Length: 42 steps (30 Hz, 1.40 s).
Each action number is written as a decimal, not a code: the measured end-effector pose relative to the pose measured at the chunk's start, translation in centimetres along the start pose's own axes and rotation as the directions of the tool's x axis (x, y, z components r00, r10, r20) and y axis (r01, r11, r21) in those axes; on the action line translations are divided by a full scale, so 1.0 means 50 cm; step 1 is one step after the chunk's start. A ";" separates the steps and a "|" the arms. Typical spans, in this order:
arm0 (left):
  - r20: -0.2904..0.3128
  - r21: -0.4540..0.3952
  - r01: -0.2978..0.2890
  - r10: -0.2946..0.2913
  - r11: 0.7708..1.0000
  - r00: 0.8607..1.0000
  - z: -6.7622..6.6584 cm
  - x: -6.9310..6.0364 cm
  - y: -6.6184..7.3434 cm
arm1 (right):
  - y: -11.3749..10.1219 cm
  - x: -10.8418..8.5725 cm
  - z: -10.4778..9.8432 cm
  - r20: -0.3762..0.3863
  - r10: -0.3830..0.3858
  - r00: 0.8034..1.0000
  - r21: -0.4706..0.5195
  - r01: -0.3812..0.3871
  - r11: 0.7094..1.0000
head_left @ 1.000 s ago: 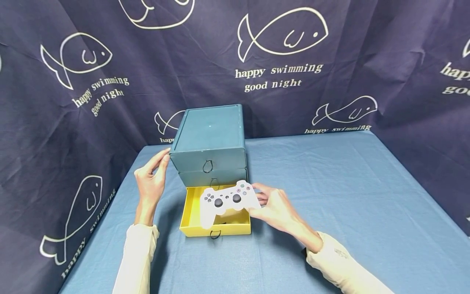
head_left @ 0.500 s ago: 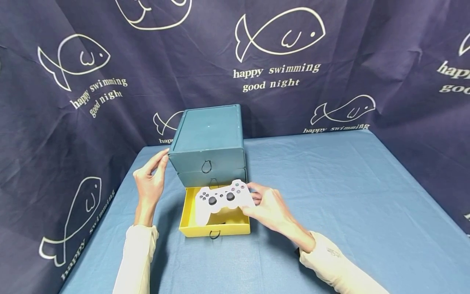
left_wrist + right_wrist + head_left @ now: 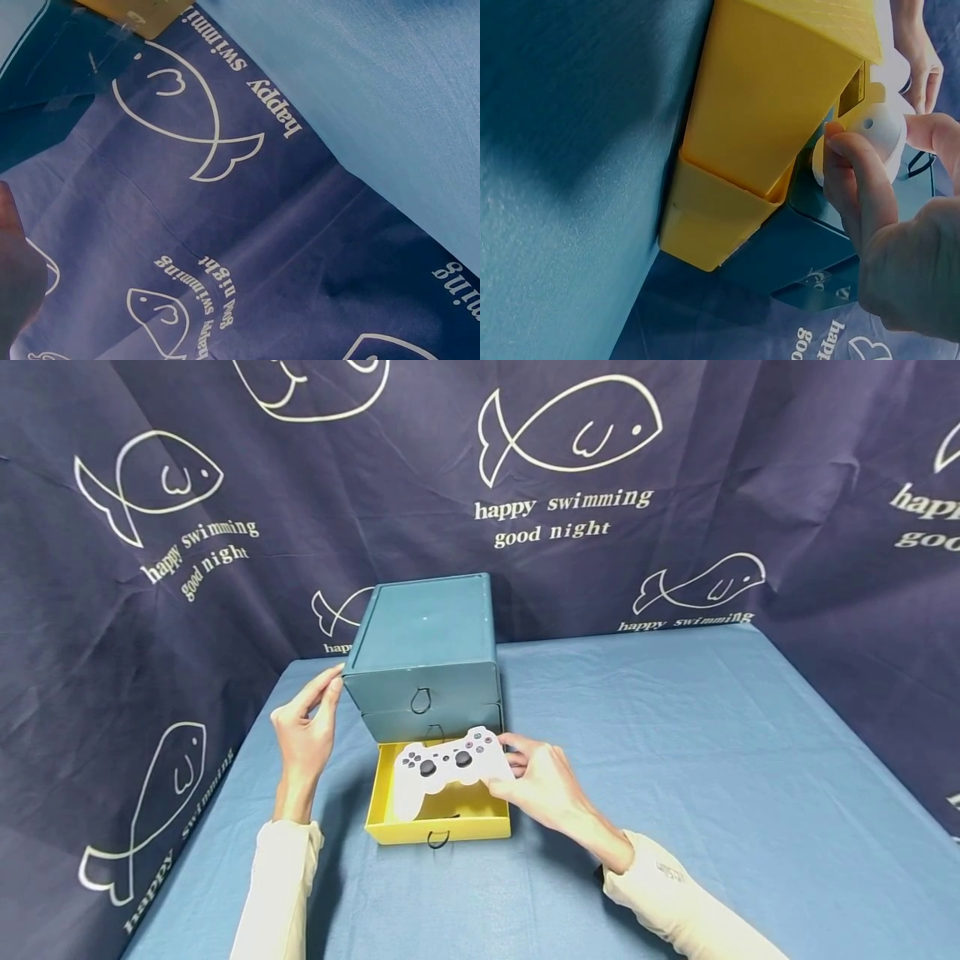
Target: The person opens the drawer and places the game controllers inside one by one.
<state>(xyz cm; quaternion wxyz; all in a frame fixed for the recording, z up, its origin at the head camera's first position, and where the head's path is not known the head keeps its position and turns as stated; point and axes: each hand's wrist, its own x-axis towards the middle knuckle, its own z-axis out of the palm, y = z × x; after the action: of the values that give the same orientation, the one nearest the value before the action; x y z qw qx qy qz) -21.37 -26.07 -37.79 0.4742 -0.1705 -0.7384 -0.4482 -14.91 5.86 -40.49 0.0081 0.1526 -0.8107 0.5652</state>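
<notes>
In the head view a white game controller (image 3: 450, 766) with black thumbsticks is held over a pulled-out yellow drawer (image 3: 437, 832). My right hand (image 3: 549, 787) pinches its right handle between thumb and fingers. The right wrist view puts the controller's handle (image 3: 881, 135) above the drawer's rim. My left hand (image 3: 306, 727) touches the front left edge of the blue drawer unit (image 3: 423, 627), its fingers mostly straight. The left wrist view catches only a blurred bit of that hand at its left border.
Two closed blue drawers with black loops, the upper drawer (image 3: 397, 685) and the lower drawer (image 3: 397, 723), sit above the yellow one. A blue cloth (image 3: 675, 760) covers the table. Dark fish-print fabric (image 3: 420, 468) hangs behind and at both sides.
The controller and my right hand have moved a little to the left over the yellow drawer. My left hand stays at the unit's edge. The view has shifted slightly.
</notes>
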 end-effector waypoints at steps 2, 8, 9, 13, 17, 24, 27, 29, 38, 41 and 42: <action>0.001 -0.001 0.002 -0.002 1.000 1.000 0.000 0.001 0.002 | -0.001 -0.001 0.002 -0.001 0.006 1.000 0.008 -0.006 1.000; 0.008 -0.002 0.003 -0.003 1.000 1.000 0.000 0.003 0.007 | 0.000 -0.002 0.009 -0.017 -0.001 1.000 0.014 0.001 1.000; 0.009 -0.002 0.003 -0.003 1.000 1.000 0.000 0.003 0.008 | 0.001 -0.002 0.010 -0.021 -0.004 1.000 0.012 0.004 1.000; 0.009 -0.004 0.003 -0.003 1.000 1.000 -0.001 0.003 0.010 | 0.003 0.000 0.015 -0.023 0.010 1.000 0.007 -0.009 1.000; 0.010 -0.003 0.011 -0.011 1.000 1.000 -0.001 0.003 0.011 | 0.002 0.001 0.019 -0.014 0.025 1.000 0.014 -0.025 1.000; 0.015 0.001 0.015 -0.015 1.000 1.000 -0.002 0.003 0.012 | 0.001 0.000 0.027 -0.029 0.029 0.999 -0.017 -0.029 0.999; 0.016 0.001 0.018 -0.018 1.000 1.000 -0.002 0.003 0.011 | 0.001 -0.001 0.029 -0.028 0.010 1.000 -0.038 -0.011 0.999; 0.015 -0.001 0.019 -0.019 1.000 1.000 -0.002 0.002 0.012 | 0.001 0.000 0.030 -0.026 -0.006 1.000 -0.055 0.005 0.998; 0.010 0.001 0.016 -0.016 1.000 1.000 0.000 0.004 0.013 | -0.001 0.003 0.026 0.012 -0.063 0.998 -0.113 0.064 0.992; 0.009 0.003 0.016 -0.016 1.000 1.000 0.000 0.003 0.014 | 0.000 0.005 0.024 0.027 -0.052 0.998 -0.114 0.055 0.992; 0.009 0.003 0.016 -0.016 1.000 1.000 -0.001 0.003 0.014 | 0.000 0.005 0.023 0.032 -0.048 0.998 -0.111 0.051 0.993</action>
<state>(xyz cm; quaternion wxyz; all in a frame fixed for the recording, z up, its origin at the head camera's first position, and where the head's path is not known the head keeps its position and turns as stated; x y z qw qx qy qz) -20.97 -25.75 -37.30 0.4678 -0.1658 -0.7425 -0.4499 -14.97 4.74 -40.86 0.0185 0.1802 -0.8371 0.5162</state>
